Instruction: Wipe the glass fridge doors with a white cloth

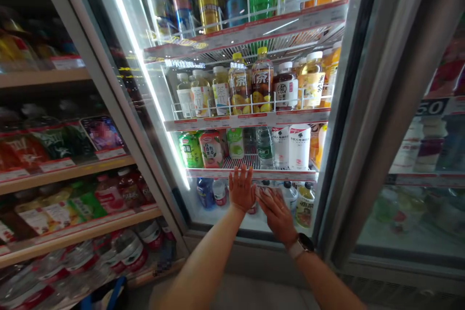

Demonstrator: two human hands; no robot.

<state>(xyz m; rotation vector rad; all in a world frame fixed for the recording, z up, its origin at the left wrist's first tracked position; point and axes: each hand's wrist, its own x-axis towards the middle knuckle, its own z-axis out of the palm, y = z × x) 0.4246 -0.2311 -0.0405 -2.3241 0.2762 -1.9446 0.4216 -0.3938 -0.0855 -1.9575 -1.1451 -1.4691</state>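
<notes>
The glass door (214,271) of a lit drinks fridge stands in front of me, with reflections on it. My left hand (241,190) lies flat on the glass at the height of the lowest shelf edge, fingers stretched upward, nothing in it. Beside it, my right hand (275,206) presses against the glass, fingers together over a pale cloth (262,192) that shows only in part. A watch (304,243) sits on the right wrist. Behind the glass near the hands are a green-labelled water bottle (265,147) and white bottles (299,147).
Inside the fridge, bottles and cans fill several wire shelves (247,120). On the left, open wooden shelves (72,174) hold more drinks. A metal door frame (358,121) and another fridge with bottles (430,143) are on the right. A dark container with a blue edge (118,290) stands at lower left.
</notes>
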